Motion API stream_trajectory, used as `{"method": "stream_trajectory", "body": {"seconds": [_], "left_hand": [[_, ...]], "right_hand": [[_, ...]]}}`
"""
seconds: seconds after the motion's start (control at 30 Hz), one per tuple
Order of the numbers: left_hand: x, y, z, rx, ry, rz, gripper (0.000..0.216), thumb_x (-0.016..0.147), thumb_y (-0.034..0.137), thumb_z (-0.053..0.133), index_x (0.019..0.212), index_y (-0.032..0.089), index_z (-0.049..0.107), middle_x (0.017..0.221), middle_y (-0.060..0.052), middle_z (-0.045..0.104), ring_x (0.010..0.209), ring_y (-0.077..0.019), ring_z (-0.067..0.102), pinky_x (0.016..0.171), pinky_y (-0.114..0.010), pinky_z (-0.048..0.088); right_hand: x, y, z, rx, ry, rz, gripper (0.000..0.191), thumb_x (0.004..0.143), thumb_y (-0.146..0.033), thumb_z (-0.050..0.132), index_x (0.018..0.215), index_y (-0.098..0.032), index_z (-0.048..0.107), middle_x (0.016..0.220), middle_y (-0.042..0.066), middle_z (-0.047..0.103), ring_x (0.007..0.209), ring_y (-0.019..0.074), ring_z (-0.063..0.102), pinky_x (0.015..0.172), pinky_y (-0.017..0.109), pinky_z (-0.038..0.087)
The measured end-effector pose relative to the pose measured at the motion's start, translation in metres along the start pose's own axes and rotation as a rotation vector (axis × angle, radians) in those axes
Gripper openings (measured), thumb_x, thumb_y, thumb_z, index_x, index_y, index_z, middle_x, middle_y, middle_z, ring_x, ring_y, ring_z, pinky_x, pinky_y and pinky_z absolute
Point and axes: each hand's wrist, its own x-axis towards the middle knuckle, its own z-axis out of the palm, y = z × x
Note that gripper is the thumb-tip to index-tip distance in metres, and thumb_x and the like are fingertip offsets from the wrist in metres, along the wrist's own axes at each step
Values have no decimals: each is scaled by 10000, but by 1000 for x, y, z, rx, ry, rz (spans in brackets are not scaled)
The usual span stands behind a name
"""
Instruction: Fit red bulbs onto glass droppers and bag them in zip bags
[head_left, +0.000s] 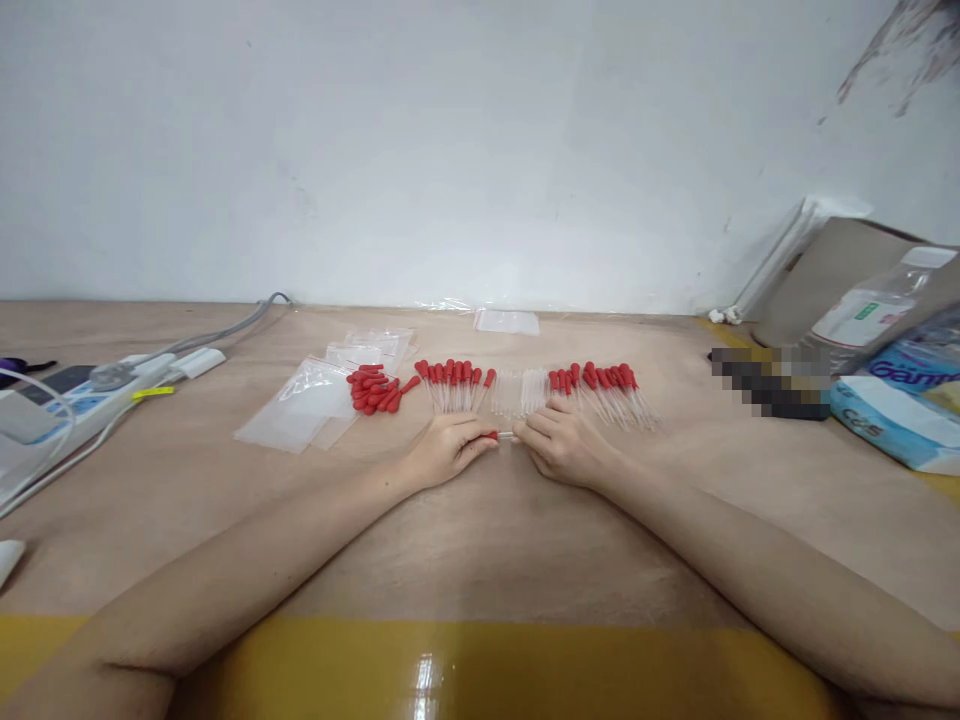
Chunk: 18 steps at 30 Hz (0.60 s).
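Note:
Between thumb and fingers, my left hand (450,447) pinches a red rubber bulb (490,436). My right hand (561,440) grips a clear glass dropper tube (506,436) whose end meets the bulb; how deep it sits inside cannot be seen. Just beyond the hands lies a row of bare glass tubes (520,391). Droppers with red bulbs lie on both sides of that row, a left group (452,383) and a right group (600,385). A pile of loose red bulbs (373,392) rests farther left.
Clear plastic bags (292,405) lie left of the bulb pile, and a small white packet (507,321) by the wall. A power strip (97,405) with cables is at the left. To the right are a plastic bottle (862,315) and a tissue pack (896,420).

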Motion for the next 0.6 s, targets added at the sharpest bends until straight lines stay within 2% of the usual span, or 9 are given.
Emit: {"method": "stream_trajectory", "body": {"seconds": [0.1,0.27,0.37,0.47,0.53,0.6], "left_hand": [[1,-3,3,83,10,93,177,868,233,453,913,129,589,786,-55,616,713,-134,579,640,-230,472],[3,-4,3,210,3,215,176,873,229,438,930,135,575,834,-62,615,758,-148,576,682,-257,475],[4,-5,1,278,-8,277,193,880,234,425,900,136,590,799,-60,621,743,-149,573,676,-262,467],[3,-8,-2,244,60,238,187,876,251,446,931,150,594,819,-53,642,745,-142,576,683,-270,445],[3,-10,-3,212,108,153,187,863,289,481,946,171,599,812,-37,653,739,-140,575,705,-288,421],[2,-12,-5,193,104,79,190,848,325,506,922,187,613,776,-21,656,725,-139,571,726,-304,393]], "right_hand": [[3,-3,-3,55,-45,63,322,888,-191,332,688,-135,578,584,29,537,535,112,363,620,301,214],[8,-9,-9,221,-183,172,241,880,-209,369,867,-139,599,680,35,629,554,113,439,650,299,222],[10,-13,-9,310,-254,222,259,893,-210,348,853,-148,596,712,36,644,579,114,479,667,290,239],[8,-11,-8,302,-186,230,270,905,-244,353,877,-154,606,718,37,649,615,117,506,681,286,252],[5,-7,-7,227,-98,220,265,900,-268,381,864,-157,619,699,39,646,635,124,510,695,292,256],[0,-3,-7,143,-23,205,256,888,-269,412,806,-157,627,662,37,630,647,131,502,705,298,260]]}}
